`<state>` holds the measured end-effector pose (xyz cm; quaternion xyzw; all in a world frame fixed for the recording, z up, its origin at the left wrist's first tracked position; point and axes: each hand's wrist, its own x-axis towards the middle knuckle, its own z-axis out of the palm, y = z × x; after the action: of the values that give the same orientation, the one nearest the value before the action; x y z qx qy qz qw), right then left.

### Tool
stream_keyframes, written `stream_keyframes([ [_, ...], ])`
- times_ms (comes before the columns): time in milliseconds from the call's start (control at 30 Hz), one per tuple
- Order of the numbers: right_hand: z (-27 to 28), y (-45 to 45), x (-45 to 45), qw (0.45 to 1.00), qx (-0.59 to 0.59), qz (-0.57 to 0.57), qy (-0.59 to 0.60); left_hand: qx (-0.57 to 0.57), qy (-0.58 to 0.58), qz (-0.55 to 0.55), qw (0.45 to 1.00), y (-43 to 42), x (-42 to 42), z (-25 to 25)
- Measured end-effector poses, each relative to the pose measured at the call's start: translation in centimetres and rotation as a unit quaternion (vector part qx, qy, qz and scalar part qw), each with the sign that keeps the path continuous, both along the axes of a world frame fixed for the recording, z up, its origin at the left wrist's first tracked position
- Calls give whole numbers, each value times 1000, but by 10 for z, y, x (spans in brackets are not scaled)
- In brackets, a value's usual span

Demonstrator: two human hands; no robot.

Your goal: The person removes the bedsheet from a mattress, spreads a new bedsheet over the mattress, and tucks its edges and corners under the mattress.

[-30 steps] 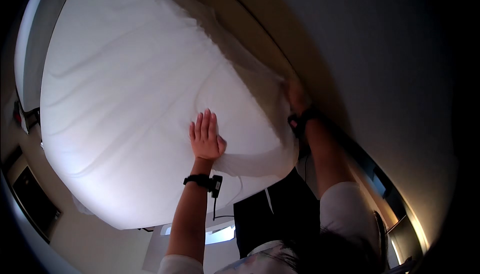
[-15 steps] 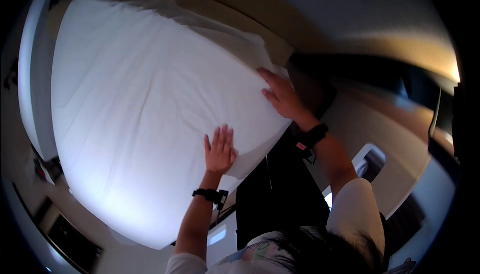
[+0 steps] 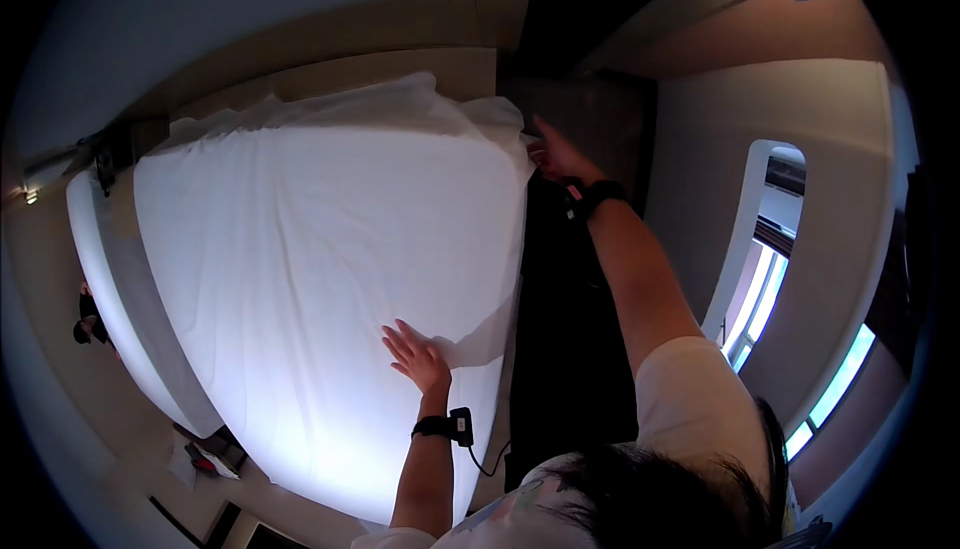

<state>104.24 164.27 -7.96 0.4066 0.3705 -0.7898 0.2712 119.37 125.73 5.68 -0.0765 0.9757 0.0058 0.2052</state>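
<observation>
A white sheet (image 3: pixel 320 249) covers a bed, with soft creases running along it and a loose, thin edge bunched at the far side. My left hand (image 3: pixel 418 359) is over the sheet near its right side, fingers spread, holding nothing. At the sheet's far right corner is my right hand (image 3: pixel 562 154), its thumb or a finger pointing up and the other fingers curled by the sheet's edge. Whether cloth lies between those fingers is too small to tell. Both wrists carry black bands with small devices.
A second white bed or mattress (image 3: pixel 135 299) stands at the left, and beyond it a person in dark clothes (image 3: pixel 90 319) shows small. A headboard (image 3: pixel 390 67) runs behind the sheet. At the right is a wall with a tall opening (image 3: pixel 757 249). Some items (image 3: pixel 207 459) lie at the lower left.
The view has turned, so the bed's far edge now lies nearly level. My right hand has shifted from the sheet's top to its far right corner. My left hand's fingers are more spread.
</observation>
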Motion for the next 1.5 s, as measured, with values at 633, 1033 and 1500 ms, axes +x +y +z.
stream_keyframes([
  [633,100,-91,-65,742,234,599,187,315,-87,488,810,-24,246,87],
  [1033,209,-439,-61,535,262,726,343,416,288,696,510,160,531,41],
  [1500,325,-646,422,-4,113,947,300,341,632,694,-62,52,743,59],
])
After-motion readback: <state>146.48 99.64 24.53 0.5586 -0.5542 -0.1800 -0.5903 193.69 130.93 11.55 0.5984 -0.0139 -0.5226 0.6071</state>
